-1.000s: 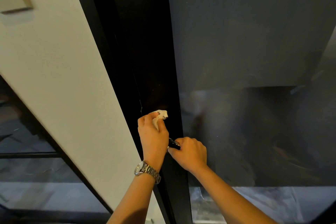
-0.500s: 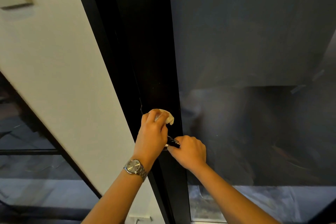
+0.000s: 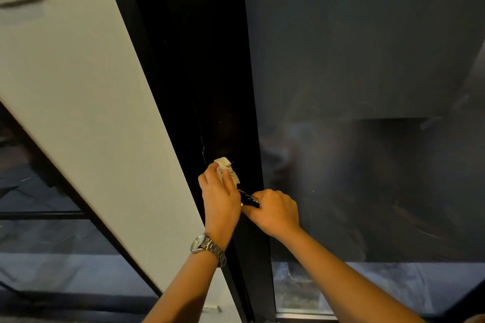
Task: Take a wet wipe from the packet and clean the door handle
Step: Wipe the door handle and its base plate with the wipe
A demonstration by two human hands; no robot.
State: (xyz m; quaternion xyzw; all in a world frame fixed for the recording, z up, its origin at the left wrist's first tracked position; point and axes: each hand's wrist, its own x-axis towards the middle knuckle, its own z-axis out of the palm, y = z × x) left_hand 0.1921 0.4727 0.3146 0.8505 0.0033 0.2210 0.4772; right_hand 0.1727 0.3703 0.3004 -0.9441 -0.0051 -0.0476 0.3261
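Note:
My left hand [image 3: 220, 198], with a metal watch on its wrist, holds a crumpled white wet wipe [image 3: 226, 169] against the black door frame [image 3: 210, 86], just above the handle. The black door handle [image 3: 249, 199] sticks out to the right and only a short glossy piece of it shows between my hands. My right hand [image 3: 274, 211] grips the handle's outer end, fingers curled round it. The wipe packet is not in view.
A dark glass door panel [image 3: 367, 73] fills the right side. A cream wall strip [image 3: 86, 92] runs diagonally left of the frame, with more dark framed glass [image 3: 39, 231] at the lower left.
My left hand has slid the wipe a little up and back along the frame above the handle, and its forearm has swung. My right hand keeps its grip on the handle.

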